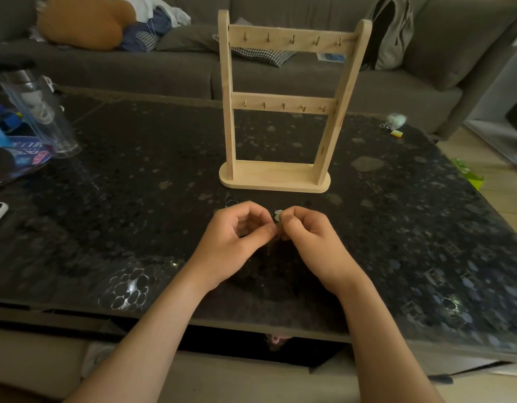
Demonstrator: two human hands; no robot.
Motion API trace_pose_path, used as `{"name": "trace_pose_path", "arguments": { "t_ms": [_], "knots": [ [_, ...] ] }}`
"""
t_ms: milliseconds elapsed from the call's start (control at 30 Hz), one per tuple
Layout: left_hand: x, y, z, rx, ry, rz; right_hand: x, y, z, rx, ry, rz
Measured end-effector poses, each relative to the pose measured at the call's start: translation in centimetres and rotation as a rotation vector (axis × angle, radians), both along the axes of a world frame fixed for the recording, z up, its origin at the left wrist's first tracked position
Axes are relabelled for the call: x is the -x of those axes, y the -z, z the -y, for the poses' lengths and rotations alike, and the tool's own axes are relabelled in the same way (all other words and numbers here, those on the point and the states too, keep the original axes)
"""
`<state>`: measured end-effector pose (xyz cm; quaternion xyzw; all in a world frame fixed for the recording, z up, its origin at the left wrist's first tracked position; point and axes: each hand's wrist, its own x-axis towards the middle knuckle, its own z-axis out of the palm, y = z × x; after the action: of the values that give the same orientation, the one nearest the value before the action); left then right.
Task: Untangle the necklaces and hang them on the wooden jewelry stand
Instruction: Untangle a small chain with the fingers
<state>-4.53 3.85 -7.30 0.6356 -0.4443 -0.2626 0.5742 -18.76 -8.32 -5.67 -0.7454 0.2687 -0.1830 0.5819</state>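
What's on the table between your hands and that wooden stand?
Head view: mostly bare table between stand, left hand and right hand; a faint chain-like loop lies there too.

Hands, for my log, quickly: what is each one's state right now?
Left hand: fingers curled, pinching the necklace.
Right hand: fingers curled, pinching the same necklace.

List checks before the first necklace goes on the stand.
1. Stand upright on table: ok.
2. Hooks free on both bars: ok.
3. Grip on necklace: ok, left hand and right hand both pinch it.
4. Untangled: cannot tell, too thin to see against the dark top.
5. Stand in reach: ok, probably; it sits just beyond the hands.
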Motion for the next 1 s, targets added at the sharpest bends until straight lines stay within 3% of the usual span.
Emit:
{"name": "trace_pose_path", "arguments": {
  "t_ms": [233, 433, 600, 1000],
  "knots": [
    [-0.9, 0.4, -0.1, -0.017, 0.005, -0.141, -0.1, -0.4, -0.1, -0.026, -0.094, -0.04],
    [-0.9, 0.5, 0.0, 0.0, -0.03, -0.132, 0.0, 0.0, -0.2, -0.042, -0.007, 0.118],
    [-0.7, 0.5, 0.0, -0.006, -0.076, -0.083, 0.4, 0.5, -0.6, 0.05, 0.063, 0.204],
    [-0.2, -0.1, -1.2, 0.011, -0.133, -0.031, 0.3, 0.3, -1.5, 0.259, 0.119, 0.112]
  ]
}}
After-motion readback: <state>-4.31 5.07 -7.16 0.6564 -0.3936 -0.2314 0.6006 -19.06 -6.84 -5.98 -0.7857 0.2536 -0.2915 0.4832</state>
